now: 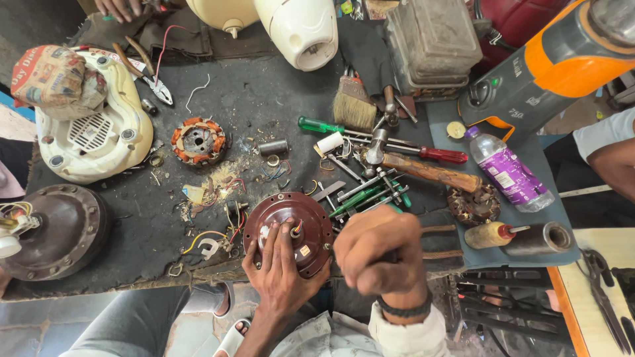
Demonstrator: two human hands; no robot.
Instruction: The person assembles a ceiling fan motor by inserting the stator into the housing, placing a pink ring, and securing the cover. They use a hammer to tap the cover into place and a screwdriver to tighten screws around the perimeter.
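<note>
My right hand (382,254) is nearest, clenched in a fist around a dark tool handle; I cannot tell what kind of tool it is, since my fingers hide all but a bit of it. My left hand (281,264) lies just beside it, spread flat on the brown motor (288,228), fingers pressing its round cover, thumb near the shaft with its coloured wires. The motor sits at the near edge of the bench (132,218). I judge I am steadying the motor to work at its housing; the next move calls for a firm left-hand hold while the tool tip meets its mark. Beyond lie screwdrivers (370,195), a hammer (423,168), a copper winding (198,141), and a bottle (509,168) to the right.
</note>
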